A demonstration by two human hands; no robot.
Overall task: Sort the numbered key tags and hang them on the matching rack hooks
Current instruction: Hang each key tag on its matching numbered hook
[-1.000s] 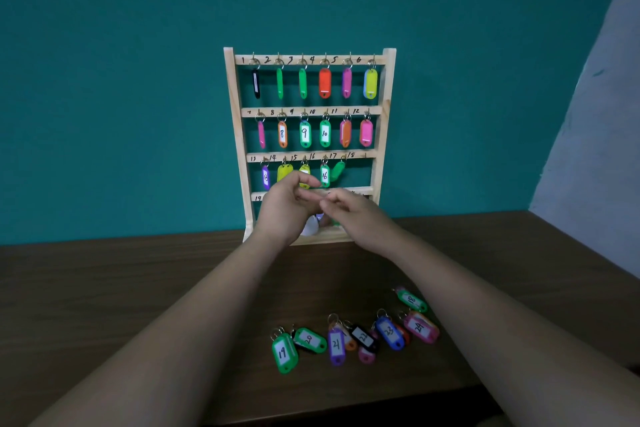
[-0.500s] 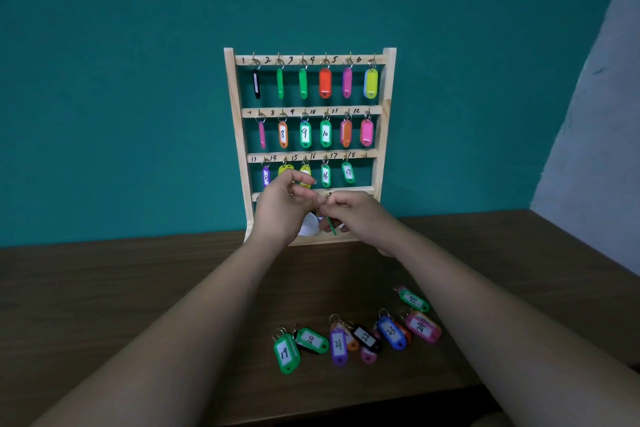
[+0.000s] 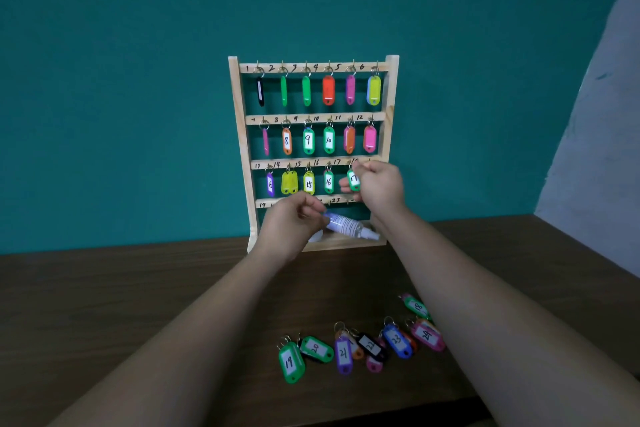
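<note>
Tag 17 (image 3: 353,179) is pinched by the right hand (image 3: 379,184) at the rack's (image 3: 236,114) four o'clock; the left hand's (image 3: 291,224) state is undetermined. Its ring must be seated before release.

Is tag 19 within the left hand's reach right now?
Probably yes: tag 19 lies uncovered at the left end of the loose tags, with only bare table between it and the left hand.

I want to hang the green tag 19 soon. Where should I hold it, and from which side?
Probably pinch the green tag 19 across its long edges at the near half, coming from above. It lies flat, label up, with its ring at the far end, so the ring stays free for hanging. Tag 20 crowds its far right.
</note>
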